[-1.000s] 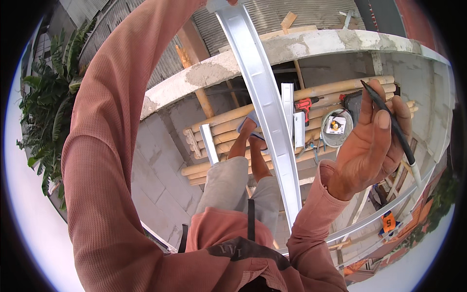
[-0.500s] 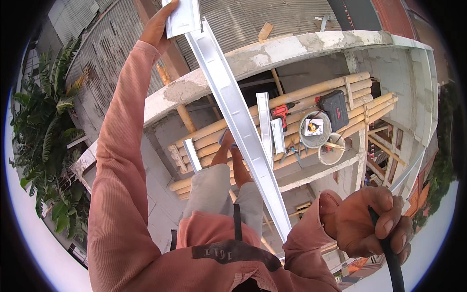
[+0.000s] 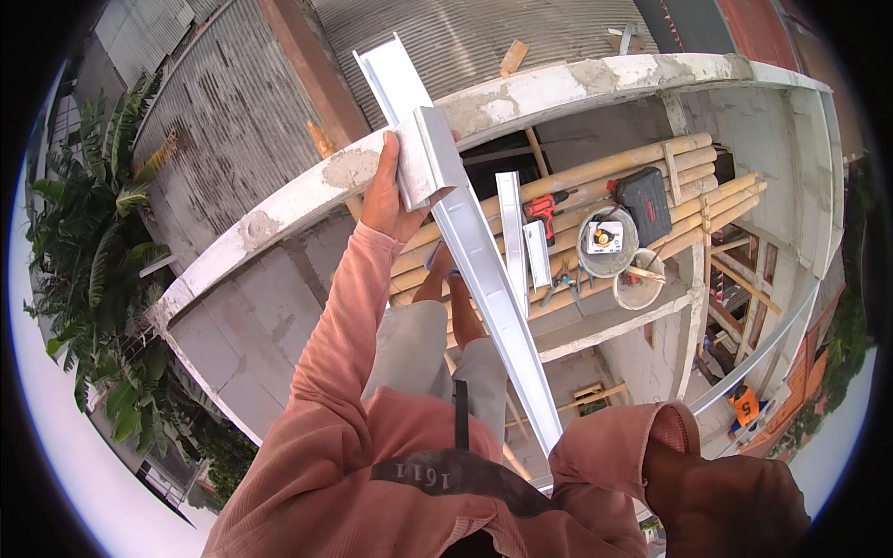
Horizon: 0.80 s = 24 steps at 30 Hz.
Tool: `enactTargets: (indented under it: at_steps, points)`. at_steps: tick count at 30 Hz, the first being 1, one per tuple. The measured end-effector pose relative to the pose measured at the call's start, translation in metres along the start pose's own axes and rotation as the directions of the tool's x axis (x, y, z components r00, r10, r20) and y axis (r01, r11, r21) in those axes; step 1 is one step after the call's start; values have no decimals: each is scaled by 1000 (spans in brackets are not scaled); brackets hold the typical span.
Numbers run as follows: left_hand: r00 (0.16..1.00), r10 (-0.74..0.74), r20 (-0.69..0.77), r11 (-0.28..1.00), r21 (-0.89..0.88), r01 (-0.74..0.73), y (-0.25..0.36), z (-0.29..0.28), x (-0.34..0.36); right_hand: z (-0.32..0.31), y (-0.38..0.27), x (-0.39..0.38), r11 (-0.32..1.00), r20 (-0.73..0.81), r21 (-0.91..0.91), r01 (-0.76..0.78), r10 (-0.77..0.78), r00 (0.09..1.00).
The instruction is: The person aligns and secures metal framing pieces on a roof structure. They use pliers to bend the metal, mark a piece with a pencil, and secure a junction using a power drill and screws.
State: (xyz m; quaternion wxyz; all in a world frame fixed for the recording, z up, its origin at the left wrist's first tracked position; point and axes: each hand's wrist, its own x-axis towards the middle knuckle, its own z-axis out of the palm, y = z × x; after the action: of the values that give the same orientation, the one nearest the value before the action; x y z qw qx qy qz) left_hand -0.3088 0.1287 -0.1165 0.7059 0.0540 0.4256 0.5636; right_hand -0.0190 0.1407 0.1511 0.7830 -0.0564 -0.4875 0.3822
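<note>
I see leafy plants (image 3: 88, 251) at far left, running into the dark rim. Left of centre, the left hand (image 3: 391, 191) is closed around a short metal channel (image 3: 428, 153), its fingers mostly hidden behind. Within that grip, the piece overlaps the upper part of a long metal channel (image 3: 488, 284), which slants down rightward, blocking my view of some bamboo poles (image 3: 605, 177), its lower end reaching the right sleeve (image 3: 600, 446). Beyond are a red drill (image 3: 539, 214) and bucket (image 3: 606, 269). At lower right, the right hand (image 3: 730, 498) is curled and shadowed; I cannot tell whether it holds anything.
</note>
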Motion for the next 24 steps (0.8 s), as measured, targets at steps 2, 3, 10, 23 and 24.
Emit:
enactTargets:
  at_steps: [2,3,10,23,24]
  points:
    - [992,76,-105,991,116,-64,-15,2,2,-4,11,-8,951,-131,-303,-65,26,991]
    - [977,126,-173,975,201,-90,-24,5,3,-6,26,-20,891,-273,-422,-166,50,961]
    - [975,162,-150,875,478,-72,-22,32,-18,-13,141,-172,64,6,-990,-127,911,412]
    - [872,255,-418,792,608,60,-94,-53,-41,-15,272,-210,-31,-235,-900,-436,875,423]
    - [896,62,-440,859,480,176,-96,-49,-38,-13,288,-215,-44,-237,-922,-385,850,471]
